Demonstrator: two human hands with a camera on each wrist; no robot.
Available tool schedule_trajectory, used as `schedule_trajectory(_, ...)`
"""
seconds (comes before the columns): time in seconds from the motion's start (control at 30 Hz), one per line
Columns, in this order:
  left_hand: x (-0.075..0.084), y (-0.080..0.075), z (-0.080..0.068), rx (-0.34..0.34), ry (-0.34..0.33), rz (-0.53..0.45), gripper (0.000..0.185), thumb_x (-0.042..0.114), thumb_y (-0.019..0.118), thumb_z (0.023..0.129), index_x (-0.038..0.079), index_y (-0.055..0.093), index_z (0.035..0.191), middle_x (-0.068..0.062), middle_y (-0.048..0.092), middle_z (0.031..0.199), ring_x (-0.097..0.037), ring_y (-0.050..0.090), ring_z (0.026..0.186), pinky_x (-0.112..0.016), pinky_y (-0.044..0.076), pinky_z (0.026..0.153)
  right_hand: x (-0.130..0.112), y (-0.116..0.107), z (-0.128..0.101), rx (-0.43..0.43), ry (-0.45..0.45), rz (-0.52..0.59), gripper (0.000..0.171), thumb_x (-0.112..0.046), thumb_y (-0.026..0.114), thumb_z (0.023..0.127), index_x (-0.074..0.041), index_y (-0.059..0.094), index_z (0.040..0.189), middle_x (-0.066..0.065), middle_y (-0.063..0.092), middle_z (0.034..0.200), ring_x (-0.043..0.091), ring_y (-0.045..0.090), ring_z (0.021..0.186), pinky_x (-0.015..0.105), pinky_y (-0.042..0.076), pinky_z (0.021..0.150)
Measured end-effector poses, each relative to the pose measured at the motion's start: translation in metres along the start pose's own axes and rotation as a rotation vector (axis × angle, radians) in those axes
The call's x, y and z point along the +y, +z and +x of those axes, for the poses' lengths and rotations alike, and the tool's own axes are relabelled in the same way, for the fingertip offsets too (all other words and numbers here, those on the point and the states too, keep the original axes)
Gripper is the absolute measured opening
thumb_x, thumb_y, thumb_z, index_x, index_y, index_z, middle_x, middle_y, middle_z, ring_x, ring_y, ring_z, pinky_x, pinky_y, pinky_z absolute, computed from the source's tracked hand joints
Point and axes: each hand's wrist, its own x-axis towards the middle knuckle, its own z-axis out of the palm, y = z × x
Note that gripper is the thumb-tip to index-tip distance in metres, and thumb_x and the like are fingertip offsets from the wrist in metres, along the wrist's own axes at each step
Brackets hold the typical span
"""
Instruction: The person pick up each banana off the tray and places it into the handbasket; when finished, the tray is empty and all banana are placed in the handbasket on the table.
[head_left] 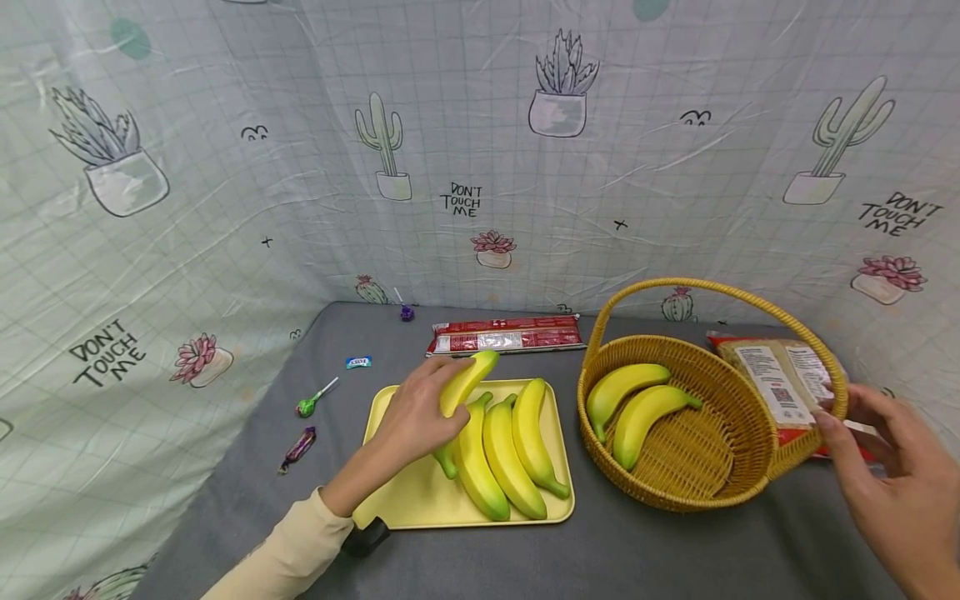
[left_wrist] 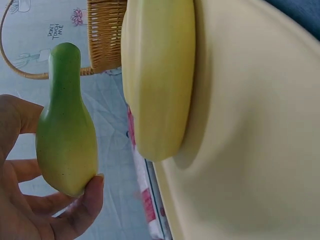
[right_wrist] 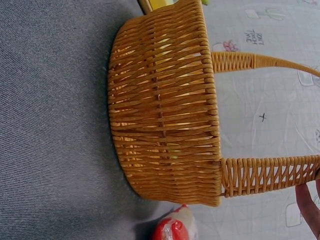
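My left hand (head_left: 423, 408) grips a yellow banana (head_left: 467, 383) over the tray, fingers on one side and thumb on the other. In the left wrist view the green stem end of that banana (left_wrist: 67, 130) faces the camera. Three more bananas (head_left: 498, 458) lie side by side on the pale yellow tray (head_left: 401, 508). To the right stands a round wicker basket (head_left: 675, 496) with two bananas (head_left: 645, 417) inside. My right hand (head_left: 896, 475) holds the right side of its arched handle (right_wrist: 272, 172), thumb and fingers around the wicker.
Behind the tray lies a long red packet (head_left: 506, 335). A red and clear food bag (head_left: 772, 383) sits behind the basket. Left of the tray are a green lollipop (head_left: 306, 407), a purple wrapped candy (head_left: 298, 450) and a small blue packet (head_left: 358, 362); a purple lollipop (head_left: 407, 313) lies farther back.
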Motion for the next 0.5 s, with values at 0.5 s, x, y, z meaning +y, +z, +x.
schedule_trajectory(0.5, 0.027, 0.001, 0.012, -0.002, 0.070, -0.019, 0.063, 0.012, 0.078, 0.082, 0.015, 0.066, 0.144, -0.007, 0.062, 0.137, -0.030, 0.064, 0.113, -0.048, 0.054, 0.083, 0.000, 0.000, -0.001, -0.002, 0.007, -0.012, 0.045, 0.011, 0.070, 0.095, 0.006, 0.061, 0.140, -0.024, 0.052, 0.117, -0.005, 0.053, 0.104, 0.001, 0.038, 0.084)
